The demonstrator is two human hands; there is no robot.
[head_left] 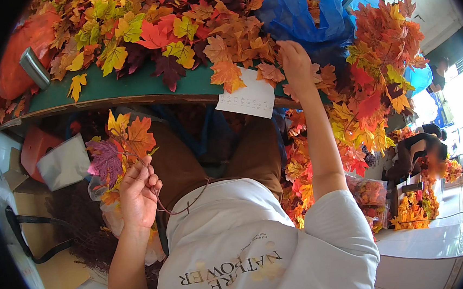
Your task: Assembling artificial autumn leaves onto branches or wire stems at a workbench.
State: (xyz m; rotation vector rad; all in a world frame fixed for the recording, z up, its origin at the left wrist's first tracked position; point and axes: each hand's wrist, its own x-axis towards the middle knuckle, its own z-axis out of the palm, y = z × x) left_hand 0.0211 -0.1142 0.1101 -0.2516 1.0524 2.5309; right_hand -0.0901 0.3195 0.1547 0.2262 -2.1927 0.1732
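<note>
My left hand point(139, 191) is closed around the thin brown stem point(186, 208) of an artificial maple-leaf branch. Orange, yellow and purple leaves point(139, 136) fan out above its fingers, and the bare stem end curves across my lap. Over the table edge, my right hand point(295, 66) is at the pile of orange artificial maple leaves point(240, 43), beside a blue plastic bag point(308, 16). Its fingers are bent together; whatever is between their tips is hidden. A white paper with handwriting point(247, 97) hangs over the green tabletop's point(145, 90) edge, partly under leaves.
Red, yellow and dark leaves point(151, 28) cover the table's far side. More leaf bunches point(366, 96) hang at the right. A cardboard box point(56, 267), a red stool point(39, 151) and dark twigs point(101, 247) are at lower left. Another person point(414, 152) bends over farther right.
</note>
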